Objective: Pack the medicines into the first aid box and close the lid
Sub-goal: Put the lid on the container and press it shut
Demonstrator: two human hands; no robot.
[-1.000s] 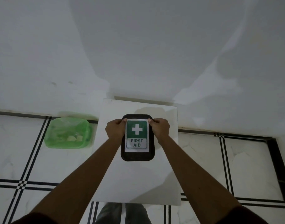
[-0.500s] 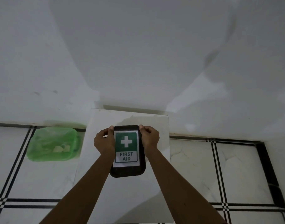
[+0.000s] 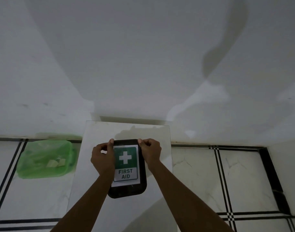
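Left hand (image 3: 102,159) curled, fingers pinching far left corner of box (image 3: 127,190). Right hand (image 3: 151,152) likewise curled, gripping far right corner. Box flat on table (image 3: 96,131), lid shut, long axis running away from body, "FIRST AID" label (image 3: 126,165) upright toward viewer. Green tub (image 3: 44,159) on floor (image 3: 243,178), left of table.

Both hands' fingers (image 3: 111,143) grip the closed first aid box (image 3: 126,169).

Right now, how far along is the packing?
The lid of the first aid box appears shut. Left hand and right hand grip its far corners. Whether medicines are inside can't be seen; a green container beside the board holds small items.
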